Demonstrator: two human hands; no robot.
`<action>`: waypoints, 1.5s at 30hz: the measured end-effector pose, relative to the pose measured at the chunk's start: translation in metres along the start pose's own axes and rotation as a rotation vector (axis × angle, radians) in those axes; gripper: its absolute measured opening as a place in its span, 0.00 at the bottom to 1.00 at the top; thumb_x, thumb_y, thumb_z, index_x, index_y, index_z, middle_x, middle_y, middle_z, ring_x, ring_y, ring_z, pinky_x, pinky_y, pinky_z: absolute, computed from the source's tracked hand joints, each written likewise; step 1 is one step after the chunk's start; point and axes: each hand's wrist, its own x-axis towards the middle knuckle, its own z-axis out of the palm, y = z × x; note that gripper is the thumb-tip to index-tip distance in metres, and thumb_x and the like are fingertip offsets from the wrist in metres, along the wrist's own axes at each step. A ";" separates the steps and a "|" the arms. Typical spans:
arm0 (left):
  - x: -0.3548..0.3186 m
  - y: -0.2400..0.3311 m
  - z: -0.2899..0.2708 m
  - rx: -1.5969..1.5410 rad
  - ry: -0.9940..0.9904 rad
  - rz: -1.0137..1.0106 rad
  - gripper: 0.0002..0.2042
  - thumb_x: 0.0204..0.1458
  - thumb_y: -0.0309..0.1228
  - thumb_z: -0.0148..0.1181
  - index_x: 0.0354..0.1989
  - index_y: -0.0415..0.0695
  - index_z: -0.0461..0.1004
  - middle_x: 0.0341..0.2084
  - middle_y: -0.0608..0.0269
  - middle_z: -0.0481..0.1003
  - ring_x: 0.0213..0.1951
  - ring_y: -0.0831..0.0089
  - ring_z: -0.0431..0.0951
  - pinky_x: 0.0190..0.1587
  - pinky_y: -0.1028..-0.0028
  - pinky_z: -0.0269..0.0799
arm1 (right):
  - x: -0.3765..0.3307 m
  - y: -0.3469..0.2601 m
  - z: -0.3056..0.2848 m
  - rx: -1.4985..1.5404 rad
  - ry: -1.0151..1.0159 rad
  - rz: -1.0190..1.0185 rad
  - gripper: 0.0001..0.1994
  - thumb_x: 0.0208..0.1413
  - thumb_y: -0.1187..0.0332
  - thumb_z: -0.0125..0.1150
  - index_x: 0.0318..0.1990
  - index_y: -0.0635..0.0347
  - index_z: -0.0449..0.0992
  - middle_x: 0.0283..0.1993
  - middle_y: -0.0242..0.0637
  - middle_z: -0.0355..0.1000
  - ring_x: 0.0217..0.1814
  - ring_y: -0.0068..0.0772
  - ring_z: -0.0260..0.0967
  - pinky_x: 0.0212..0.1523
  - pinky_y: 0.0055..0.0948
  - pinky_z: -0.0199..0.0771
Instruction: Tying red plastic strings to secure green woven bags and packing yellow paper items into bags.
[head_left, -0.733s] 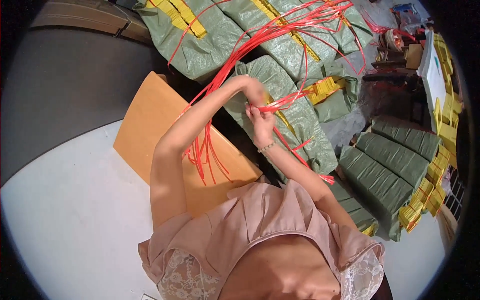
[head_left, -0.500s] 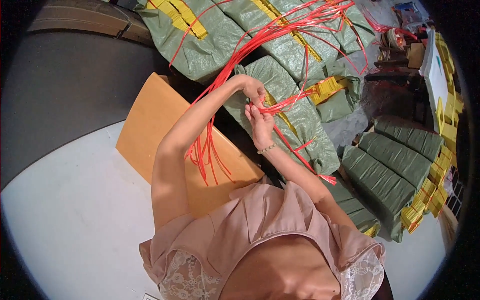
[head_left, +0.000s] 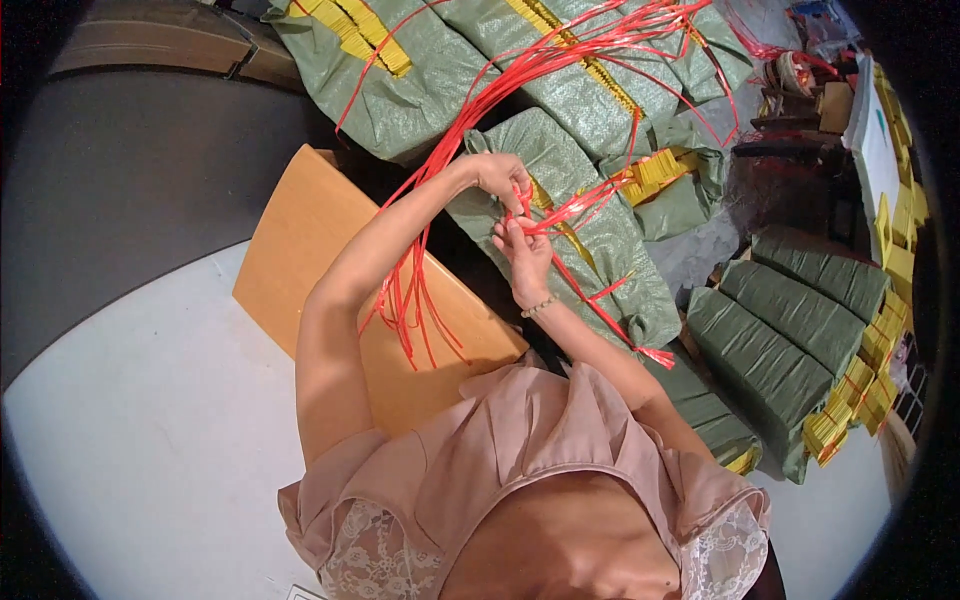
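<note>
My left hand (head_left: 499, 176) is closed with its fingers pinching red plastic twine (head_left: 570, 207). Just below it, my right hand (head_left: 525, 255), with a beaded bracelet (head_left: 540, 306) at the wrist, grips the same twine between thumb and fingers. A short red loop shows between the two hands, and several strands fan out from them to the right. Both hands are over a green woven sack (head_left: 610, 265) that has red twine along it and yellow pieces showing through a gap. Whether a knot lies under my fingers is hidden.
A long bundle of red twine (head_left: 470, 115) drapes across more green sacks (head_left: 420, 110) and down over a tan board (head_left: 300, 235) at left. Yellow stacks (head_left: 655, 177) show at the sack openings. Darker green packages (head_left: 765, 340) lie at right, beside a white panel (head_left: 868, 150).
My hands have shifted only slightly. The red loop between my fingers stands out more, and the strands right of my hands have swung up and to the right.
</note>
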 end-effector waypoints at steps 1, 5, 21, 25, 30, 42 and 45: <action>-0.001 0.003 0.003 0.080 0.073 -0.025 0.08 0.38 0.25 0.66 0.28 0.39 0.75 0.25 0.69 0.75 0.29 0.83 0.71 0.32 0.79 0.66 | -0.001 -0.004 -0.001 -0.024 -0.030 0.013 0.08 0.56 0.70 0.55 0.41 0.60 0.68 0.39 0.35 0.72 0.40 0.25 0.71 0.40 0.25 0.75; -0.012 0.017 0.018 0.366 0.386 0.000 0.12 0.32 0.28 0.69 0.28 0.44 0.75 0.23 0.66 0.76 0.31 0.70 0.76 0.38 0.69 0.64 | -0.007 -0.014 -0.005 -0.070 -0.031 0.052 0.10 0.56 0.69 0.54 0.44 0.60 0.67 0.39 0.34 0.71 0.40 0.25 0.71 0.39 0.25 0.75; -0.023 0.005 0.062 0.873 1.020 0.396 0.01 0.38 0.25 0.53 0.20 0.44 0.70 0.18 0.60 0.70 0.27 0.65 0.74 0.33 0.69 0.65 | 0.081 -0.106 0.025 -1.117 -0.645 -0.634 0.06 0.56 0.75 0.45 0.38 0.64 0.68 0.33 0.45 0.70 0.37 0.40 0.71 0.39 0.31 0.69; -0.026 0.001 0.074 0.926 1.112 0.463 0.04 0.40 0.27 0.52 0.26 0.45 0.67 0.24 0.65 0.66 0.32 0.70 0.72 0.33 0.70 0.67 | 0.091 -0.110 0.012 -1.147 -0.796 -0.569 0.05 0.54 0.75 0.48 0.37 0.63 0.68 0.33 0.45 0.69 0.36 0.43 0.70 0.38 0.32 0.69; -0.019 -0.012 0.078 0.842 1.304 0.570 0.06 0.40 0.24 0.57 0.27 0.44 0.67 0.29 0.63 0.65 0.31 0.67 0.71 0.35 0.70 0.70 | 0.090 -0.111 0.008 -1.230 -0.862 -0.543 0.07 0.52 0.76 0.52 0.39 0.63 0.68 0.34 0.44 0.69 0.36 0.41 0.70 0.37 0.32 0.69; 0.008 -0.040 0.089 0.622 1.549 0.496 0.16 0.42 0.23 0.62 0.38 0.44 0.64 0.35 0.57 0.63 0.37 0.60 0.70 0.36 0.66 0.71 | 0.123 -0.124 0.000 -1.187 -1.124 -0.249 0.09 0.53 0.73 0.53 0.42 0.63 0.72 0.36 0.34 0.70 0.40 0.27 0.67 0.44 0.27 0.67; 0.006 -0.039 0.088 0.553 1.541 0.503 0.18 0.41 0.22 0.63 0.40 0.44 0.63 0.36 0.56 0.62 0.37 0.59 0.70 0.38 0.66 0.71 | 0.130 -0.129 0.006 -1.120 -1.179 -0.034 0.08 0.55 0.73 0.54 0.42 0.63 0.71 0.31 0.27 0.68 0.34 0.17 0.63 0.34 0.20 0.66</action>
